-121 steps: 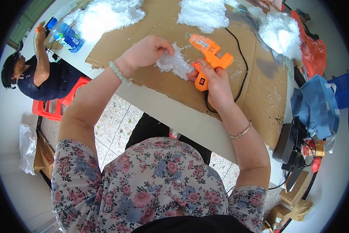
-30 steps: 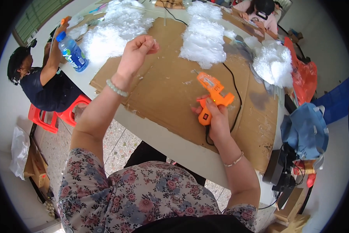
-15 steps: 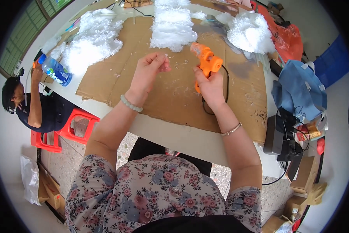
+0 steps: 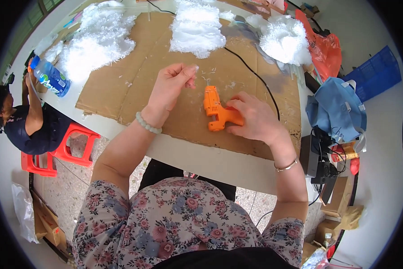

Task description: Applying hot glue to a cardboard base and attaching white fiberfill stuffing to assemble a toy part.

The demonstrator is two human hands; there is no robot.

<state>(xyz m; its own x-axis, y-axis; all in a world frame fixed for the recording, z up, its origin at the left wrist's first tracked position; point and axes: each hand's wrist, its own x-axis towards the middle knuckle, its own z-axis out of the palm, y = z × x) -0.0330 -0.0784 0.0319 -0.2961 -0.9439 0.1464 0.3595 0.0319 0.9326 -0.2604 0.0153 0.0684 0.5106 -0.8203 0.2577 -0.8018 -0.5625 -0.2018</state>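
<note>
Your floral shirt [image 4: 183, 215] came nearest, and just beyond it ran the bare pale edge of the table [image 4: 197, 162] with a brown cardboard sheet [image 4: 143, 67] on top. Your right hand [image 4: 257, 119] was over the cardboard, half open, its fingers and thumb curved to either side of the handle of an orange glue gun [image 4: 214, 108]; how firmly it gripped, you could not tell. The gun lay near the middle of the sheet, its nozzle pointing away from you. To its left, your left hand [image 4: 172, 85] was drawn closed above the cardboard, thumb against forefinger; a pale speck showed at the tips, too small to identify.

Thin white scraps [image 4: 231, 85] lay just past the gun, and a black cord [image 4: 257, 75] curved across the sheet toward your right wrist. On your right, a light blue bag [image 4: 333, 105] carried dark, script-like marks, too small to make out. On your left stood a blue-capped bottle [image 4: 50, 77], its blue and green label crossed by large pale lettering. Past it, a co-worker [image 4: 24, 127] in a dark top sat beside the table.

Farther off lay three fluffy white heaps, left [image 4: 96, 45], middle [image 4: 197, 31] and right [image 4: 284, 40], with a red plastic bag [image 4: 324, 49] beside the last.
</note>
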